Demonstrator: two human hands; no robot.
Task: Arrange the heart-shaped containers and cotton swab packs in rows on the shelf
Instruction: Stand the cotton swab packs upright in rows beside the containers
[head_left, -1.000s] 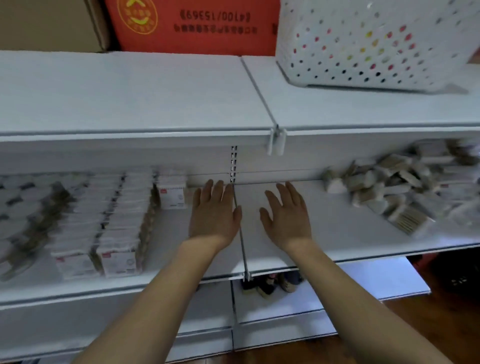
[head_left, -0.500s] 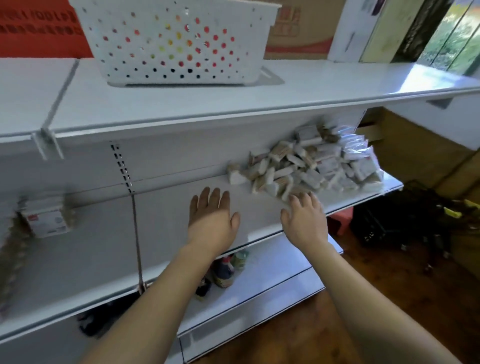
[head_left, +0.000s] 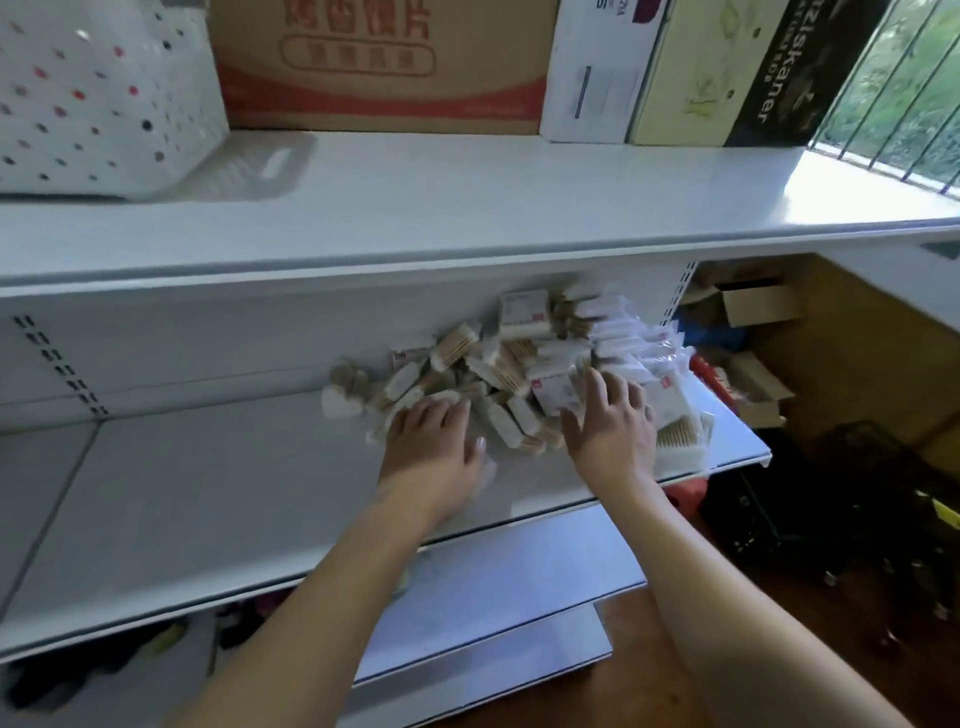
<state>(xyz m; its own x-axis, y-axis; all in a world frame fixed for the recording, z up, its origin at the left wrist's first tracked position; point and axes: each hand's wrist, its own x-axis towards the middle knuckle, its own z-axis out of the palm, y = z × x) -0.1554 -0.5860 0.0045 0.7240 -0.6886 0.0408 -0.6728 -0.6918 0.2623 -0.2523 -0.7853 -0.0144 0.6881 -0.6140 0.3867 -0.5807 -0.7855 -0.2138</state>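
A loose heap of cotton swab packs (head_left: 524, 364) lies at the right end of the white middle shelf (head_left: 208, 499). Heart-shaped containers (head_left: 343, 400) sit at the heap's left edge. My left hand (head_left: 431, 447) reaches the heap's near left side with fingers spread and fairly straight, its fingertips touching small packs. My right hand (head_left: 613, 431) rests over the packs at the heap's right part, fingers extended. Neither hand visibly grips anything. Flat bagged swab packs (head_left: 670, 410) lie just right of my right hand.
A white perforated basket (head_left: 98, 98) stands on the top shelf at left, with cardboard boxes (head_left: 384, 62) behind. A lower shelf (head_left: 493, 582) sticks out below. Boxes and a dark crate (head_left: 831, 493) sit on the floor at right.
The view swung right, away from the arranged rows at left. Both hands moved right and forward from bare shelf onto the heap of swab packs.
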